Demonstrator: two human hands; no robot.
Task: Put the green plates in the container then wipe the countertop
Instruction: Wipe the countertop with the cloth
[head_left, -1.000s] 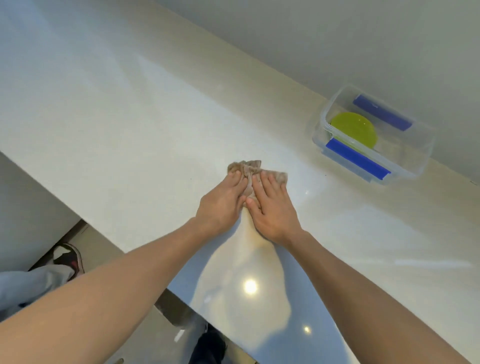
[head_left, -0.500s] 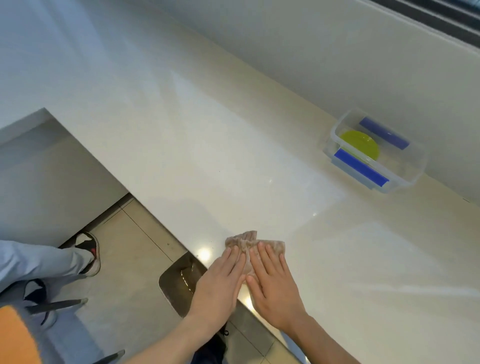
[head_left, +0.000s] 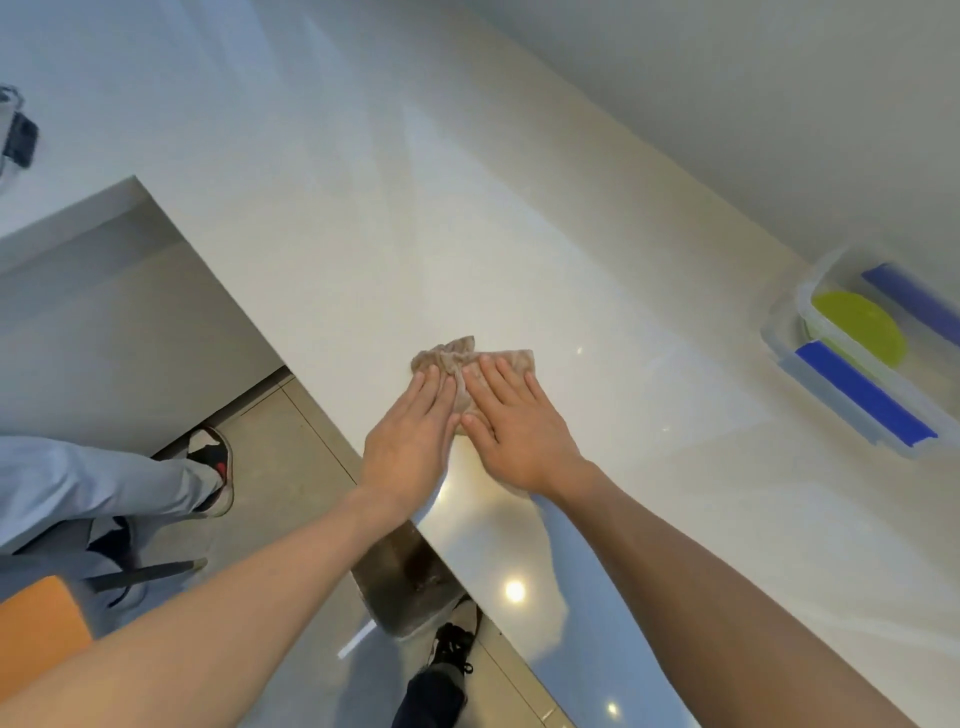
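A crumpled beige cloth (head_left: 457, 357) lies on the white countertop (head_left: 467, 234) close to its near edge. My left hand (head_left: 410, 436) and my right hand (head_left: 519, 436) lie side by side, palms down, fingers flat, pressing the cloth onto the surface and covering most of it. A green plate (head_left: 857, 325) lies inside the clear plastic container (head_left: 779, 332) with blue clips, at the far right against the wall. The container has no lid on it.
The countertop's near edge runs diagonally just left of my hands, with tiled floor below. A seated person's leg and shoe (head_left: 210, 462) are on the floor at left, my own shoe (head_left: 452, 644) below. A dark object (head_left: 21, 140) sits at the far left.
Both hands slid the cloth from the middle of the countertop back toward its near edge. The view swung left, so the container now sits at the right border.
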